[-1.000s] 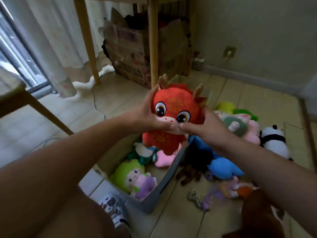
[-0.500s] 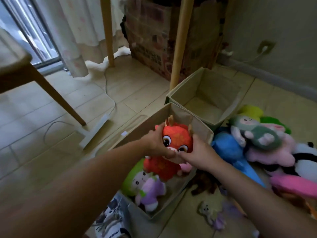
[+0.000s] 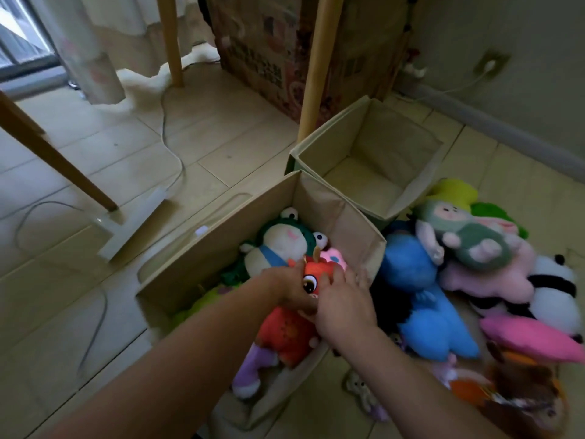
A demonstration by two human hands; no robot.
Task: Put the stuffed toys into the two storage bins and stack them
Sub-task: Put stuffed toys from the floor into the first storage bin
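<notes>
red toy lowered into near bin | both hands grasping it | far bin holds nothing

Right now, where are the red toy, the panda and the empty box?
red toy [image 3: 286,335], head view, on its red belly.
panda [image 3: 552,299], head view, on its white body.
empty box [image 3: 364,179], head view, on its bare floor.

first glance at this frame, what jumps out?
Both hands, left and right, press a red stuffed toy into the near storage bin, which already holds a frog-hooded plush at its far end. Just beyond it, the second bin holds no toys. To the right, a bright heap on the floor is led by a blue plush and a panda.
</notes>
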